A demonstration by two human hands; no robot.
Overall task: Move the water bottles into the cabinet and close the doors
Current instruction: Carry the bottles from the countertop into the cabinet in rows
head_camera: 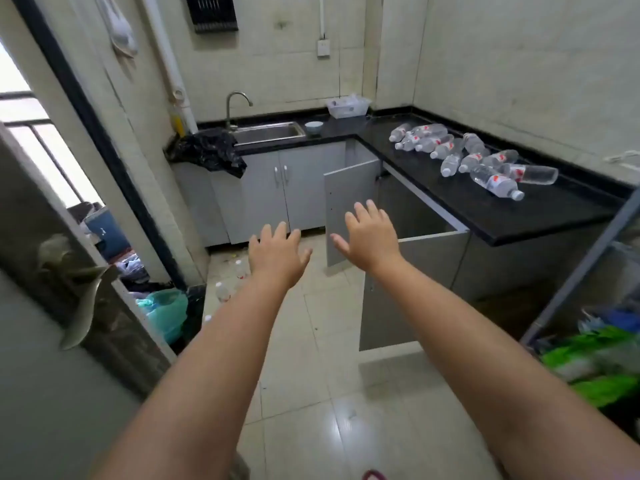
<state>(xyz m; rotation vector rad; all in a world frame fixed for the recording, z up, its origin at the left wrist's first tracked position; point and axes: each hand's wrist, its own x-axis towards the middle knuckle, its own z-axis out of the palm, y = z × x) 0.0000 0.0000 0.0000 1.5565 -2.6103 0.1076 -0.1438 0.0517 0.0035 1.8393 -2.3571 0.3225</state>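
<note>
Both hands were held out empty in mid-air over the floor, fingers spread wide and palms down — nothing was gripped by either. The left hand was seen at about six o'clock of the picture's middle, the right hand just beside it at its three o'clock and a little further forward.

The water bottles were found lying on their sides on the black desk, well apart from both hands, in the direction of one to two o'clock from the right hand. They were strung out in a loose row from ten o'clock to four o'clock along the desk, most with their caps turned toward the desk's front edge; the nearest bottle lay across that line, its cap at four o'clock. The right hand was clearly the nearer one, so a reach up and to the right would probably be best made by it, with each bottle taken across its round body rather than by its ends.

The cabinet was seen below the desk, between the hands and the bottles, with both doors already swung open — the far door at twelve o'clock of the right hand, the near door at its five o'clock. No bottle could be made out inside; the interior was dark.
</note>
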